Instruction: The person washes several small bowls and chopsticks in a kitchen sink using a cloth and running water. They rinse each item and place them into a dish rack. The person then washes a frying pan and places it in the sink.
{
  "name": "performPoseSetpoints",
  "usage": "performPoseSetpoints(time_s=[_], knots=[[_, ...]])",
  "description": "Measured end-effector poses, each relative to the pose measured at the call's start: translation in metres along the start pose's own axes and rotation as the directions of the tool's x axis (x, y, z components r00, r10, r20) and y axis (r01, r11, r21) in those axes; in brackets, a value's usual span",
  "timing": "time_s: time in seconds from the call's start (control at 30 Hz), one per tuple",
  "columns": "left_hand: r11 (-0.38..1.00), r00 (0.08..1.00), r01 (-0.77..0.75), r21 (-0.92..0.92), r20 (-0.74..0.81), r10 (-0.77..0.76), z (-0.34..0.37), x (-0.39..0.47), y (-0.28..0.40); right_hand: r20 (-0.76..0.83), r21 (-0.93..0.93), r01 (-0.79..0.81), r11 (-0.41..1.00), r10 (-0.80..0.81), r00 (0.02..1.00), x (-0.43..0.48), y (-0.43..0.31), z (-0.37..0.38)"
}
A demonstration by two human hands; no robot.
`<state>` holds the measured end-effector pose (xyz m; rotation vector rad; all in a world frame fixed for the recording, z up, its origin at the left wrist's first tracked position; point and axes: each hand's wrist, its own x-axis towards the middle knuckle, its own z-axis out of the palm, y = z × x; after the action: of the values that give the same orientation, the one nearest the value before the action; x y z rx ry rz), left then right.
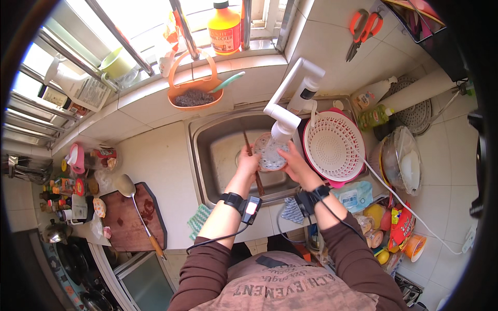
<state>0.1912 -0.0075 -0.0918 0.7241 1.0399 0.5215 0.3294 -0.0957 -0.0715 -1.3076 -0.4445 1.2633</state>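
Observation:
My left hand (248,161) grips the left side of a patterned bowl (269,165) and also has brown chopsticks (259,184) in its grasp; how many chopsticks there are, I cannot tell. Across from it, my right hand (294,163) holds the bowl's right rim. Water runs into the bowl from a white swivel faucet (286,123) just above. Both hands are over a stainless steel sink (218,171), its drain partly hidden behind my left hand.
To the right stands a white and pink colander (328,149). An orange hanging basket (196,103) holds a steel scourer. On the left, a ladle (134,198) lies across a cutting board (120,221). A white cable (393,194) crosses the right counter.

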Motion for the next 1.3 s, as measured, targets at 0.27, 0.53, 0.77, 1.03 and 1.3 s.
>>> performPoseSetpoints(time_s=[0.27, 0.53, 0.77, 1.03, 1.3], knots=[[0.851, 0.957, 0.288, -0.439, 0.158, -0.242, -0.031, -0.008, -0.025, 0.021, 0.057, -0.316, 0.947, 0.315, 0.949, -0.023, -0.016, -0.002], [0.651, 0.887, 0.415, -0.635, 0.125, -0.444, -0.001, 0.019, -0.038, 0.031, -0.457, 0.018, 0.89, -0.004, 1.0, -0.036, -0.073, -0.009], [0.572, 0.865, 0.483, -0.663, 0.261, -0.428, 0.027, 0.025, -0.039, 0.138, -0.954, 0.199, 0.226, -0.257, 0.957, -0.046, -0.095, 0.012], [0.687, 0.804, 0.595, -0.418, 0.338, -0.49, 0.029, -0.009, -0.043, 0.054, -0.804, 0.084, 0.589, -0.069, 0.996, -0.019, -0.084, -0.002], [0.838, 0.914, 0.39, -0.382, 0.268, -0.303, 0.001, -0.044, -0.02, -0.119, -0.123, -0.226, 0.966, 0.212, 0.97, -0.029, -0.046, 0.011]])
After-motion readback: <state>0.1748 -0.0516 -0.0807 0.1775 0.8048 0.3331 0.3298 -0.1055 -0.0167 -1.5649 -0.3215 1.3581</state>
